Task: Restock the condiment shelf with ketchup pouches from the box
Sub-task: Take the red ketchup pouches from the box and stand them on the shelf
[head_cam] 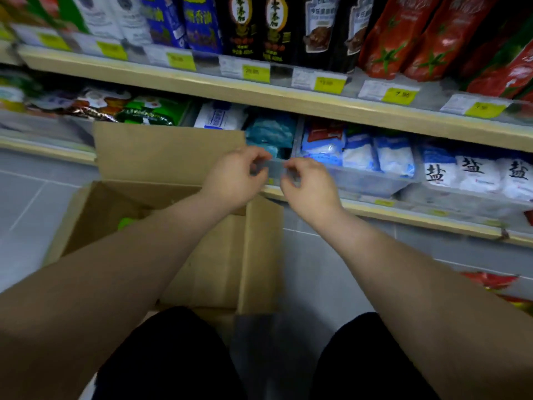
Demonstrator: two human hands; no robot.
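A grey tiled floor (26, 197) fills the left of the frame, with an open cardboard box (207, 264) on it at centre. Above the box, the left hand (233, 180) and right hand (310, 187) pinch a thin clear strip (275, 164) between curled fingers. Bags of salt (473, 174) fill the lower shelf at right. Red ketchup pouches (409, 39) stand on the upper shelf (259, 90), upper right.

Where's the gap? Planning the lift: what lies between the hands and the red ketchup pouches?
In the head view, the wooden shelf board with yellow price tags lies between both hands and the ketchup pouches.
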